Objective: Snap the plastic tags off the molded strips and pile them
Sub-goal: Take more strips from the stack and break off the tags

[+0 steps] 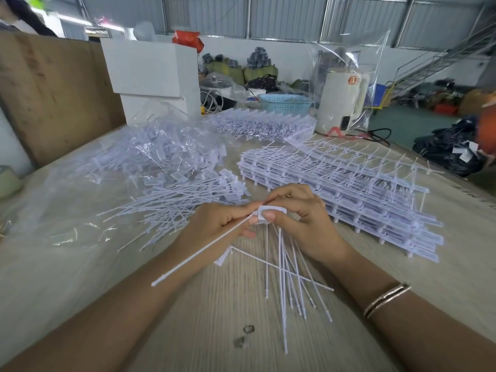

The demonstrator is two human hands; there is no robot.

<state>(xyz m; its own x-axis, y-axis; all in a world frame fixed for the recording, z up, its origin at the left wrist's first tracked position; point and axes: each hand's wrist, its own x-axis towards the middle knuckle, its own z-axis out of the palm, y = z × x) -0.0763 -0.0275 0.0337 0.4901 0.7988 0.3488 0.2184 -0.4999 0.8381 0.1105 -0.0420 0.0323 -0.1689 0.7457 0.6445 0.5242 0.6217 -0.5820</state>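
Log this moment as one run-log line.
left hand: pinches tag stem | right hand: grips tag head | loose tag pile: left | molded strips: stacked right

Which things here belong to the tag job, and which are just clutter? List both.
Job: tag held by left hand and right hand; stacked molded strips; pile of loose tags.
Clutter: blue basket; white kettle; tape roll.
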